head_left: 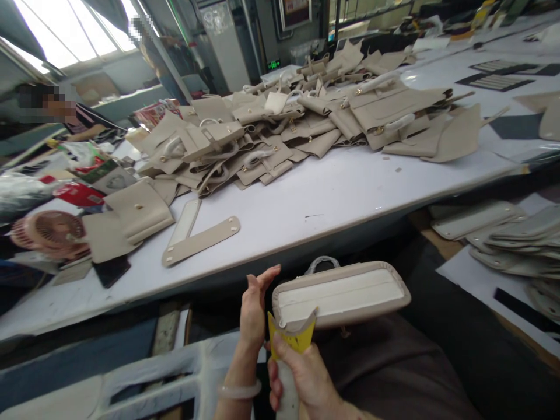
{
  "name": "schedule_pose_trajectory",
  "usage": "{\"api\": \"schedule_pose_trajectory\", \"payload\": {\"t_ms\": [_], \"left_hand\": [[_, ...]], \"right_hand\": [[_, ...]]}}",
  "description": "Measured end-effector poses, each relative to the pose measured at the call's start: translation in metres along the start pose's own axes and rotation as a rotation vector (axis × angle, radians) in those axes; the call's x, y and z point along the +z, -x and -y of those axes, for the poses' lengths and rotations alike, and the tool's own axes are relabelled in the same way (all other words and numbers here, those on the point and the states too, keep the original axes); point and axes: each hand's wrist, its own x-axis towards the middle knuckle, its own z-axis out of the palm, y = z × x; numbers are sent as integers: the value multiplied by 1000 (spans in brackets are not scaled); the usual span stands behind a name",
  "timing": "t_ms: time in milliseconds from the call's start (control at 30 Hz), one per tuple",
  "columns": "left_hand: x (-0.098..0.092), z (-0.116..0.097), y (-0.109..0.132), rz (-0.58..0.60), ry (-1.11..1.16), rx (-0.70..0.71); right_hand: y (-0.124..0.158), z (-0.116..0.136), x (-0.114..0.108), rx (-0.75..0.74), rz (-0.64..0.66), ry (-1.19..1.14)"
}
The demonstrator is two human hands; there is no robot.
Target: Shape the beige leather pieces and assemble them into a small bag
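Clearly early on: right hand point(301, 373) fingers clenched on a yellow-tipped bottle point(291, 356) at one bag panel point(341, 293), left hand point(254, 309) fingers released, heap point(280, 134) waiting on the tabletop point(332, 192).

A beige leather bag panel with a white inner strip point(341, 294) is seen beside a yellow-tipped white tool point(292, 350). A pale translucent bangle point(239, 389) is worn. A heap of beige leather pieces point(297, 128) is spread on the white worktable point(332, 192). A pink round fan point(50, 232) and black sheets point(499, 81) are seen.
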Motion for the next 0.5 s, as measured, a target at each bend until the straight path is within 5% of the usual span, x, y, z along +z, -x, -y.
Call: {"api": "schedule_pose_trajectory", "payload": {"t_ms": [100, 500], "left_hand": [[11, -19, 0, 178, -181, -6], [16, -17, 0, 125, -352, 16]], "right_hand": [[-1, 0, -3, 4, 18, 15], [-5, 4, -17, 35, 131, 43]]}}
